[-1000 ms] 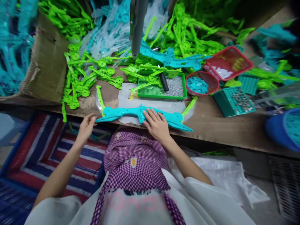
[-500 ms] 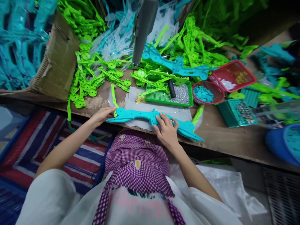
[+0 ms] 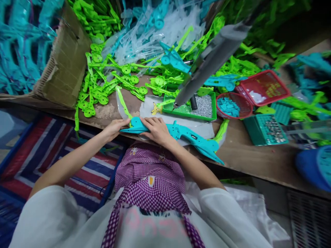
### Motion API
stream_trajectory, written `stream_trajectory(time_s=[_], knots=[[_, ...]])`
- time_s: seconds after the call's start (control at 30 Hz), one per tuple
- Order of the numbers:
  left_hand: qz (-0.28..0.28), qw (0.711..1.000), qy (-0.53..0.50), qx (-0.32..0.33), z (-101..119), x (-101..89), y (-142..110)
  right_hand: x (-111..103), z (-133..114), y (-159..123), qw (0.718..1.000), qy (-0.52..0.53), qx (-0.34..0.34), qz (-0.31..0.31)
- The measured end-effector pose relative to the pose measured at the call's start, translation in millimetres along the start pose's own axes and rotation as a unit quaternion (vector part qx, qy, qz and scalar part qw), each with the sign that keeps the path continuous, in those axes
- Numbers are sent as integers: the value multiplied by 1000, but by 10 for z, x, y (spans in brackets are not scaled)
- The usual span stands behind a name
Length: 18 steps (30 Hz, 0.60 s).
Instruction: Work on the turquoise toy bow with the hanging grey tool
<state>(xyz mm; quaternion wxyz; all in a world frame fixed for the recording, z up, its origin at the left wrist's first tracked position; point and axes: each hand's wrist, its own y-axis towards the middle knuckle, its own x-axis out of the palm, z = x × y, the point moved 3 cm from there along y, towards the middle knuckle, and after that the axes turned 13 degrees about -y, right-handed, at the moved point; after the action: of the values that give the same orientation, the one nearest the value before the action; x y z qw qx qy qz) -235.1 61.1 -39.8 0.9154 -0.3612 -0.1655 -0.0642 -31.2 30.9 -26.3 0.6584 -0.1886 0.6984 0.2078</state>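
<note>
A: Quick, where are the hands?
B: Both at the left end of the turquoise body (image 3: 192, 136), which lies along the bench's (image 3: 234, 156) near edge. Right hand (image 3: 157, 131) grips it, thumb near side, fingers over the top. Left hand (image 3: 112, 130) has fingers together at the tip, by the left lime arm (image 3: 122, 101); can't tell if they're pinching.

A: Step?
B: My read: settling or aligning that end joint. The right lime arm (image 3: 222, 131) sits at the other end. Next move probably calls for steady pressure, parts lined up.

A: Driver?
B: Grey driver (image 3: 204, 65) hangs tilted over the green tray (image 3: 190, 117), neither hand on it.

A: Containers?
B: Green tray: small silvery bits (image 3: 204, 105). Round red basket (image 3: 249, 110): blue pieces (image 3: 229, 106). Rectangular red basket (image 3: 287, 91): white pieces (image 3: 257, 96). Teal box (image 3: 254, 131): metal bits (image 3: 275, 129), too small to identify. Cardboard box (image 3: 63, 65), far left: turquoise parts (image 3: 15, 69). Blue bucket (image 3: 309, 168), right: turquoise stuff, partly cropped.
</note>
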Motion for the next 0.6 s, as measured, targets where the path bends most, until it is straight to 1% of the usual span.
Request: stream_trajectory(time_s=[0.17,0.3,0.37,0.43,0.5,0.6], knots=[[0,999,22,-46,64,44,44,26,-1,-9,1000,-3,-7,3],[23,997,56,-41,107,143,106,28,26,-19,1000,11,-2,5],[27,997,53,-39,100,189,124,-20,52,-57,1000,23,-1,8],[16,998,44,-41,84,219,136,-97,76,-103,999,45,-3,10],[3,998,40,-41,70,226,150,-171,101,-125,997,71,16,-4],[-1,998,48,-35,55,206,179,-219,164,-55,989,100,86,-66]])
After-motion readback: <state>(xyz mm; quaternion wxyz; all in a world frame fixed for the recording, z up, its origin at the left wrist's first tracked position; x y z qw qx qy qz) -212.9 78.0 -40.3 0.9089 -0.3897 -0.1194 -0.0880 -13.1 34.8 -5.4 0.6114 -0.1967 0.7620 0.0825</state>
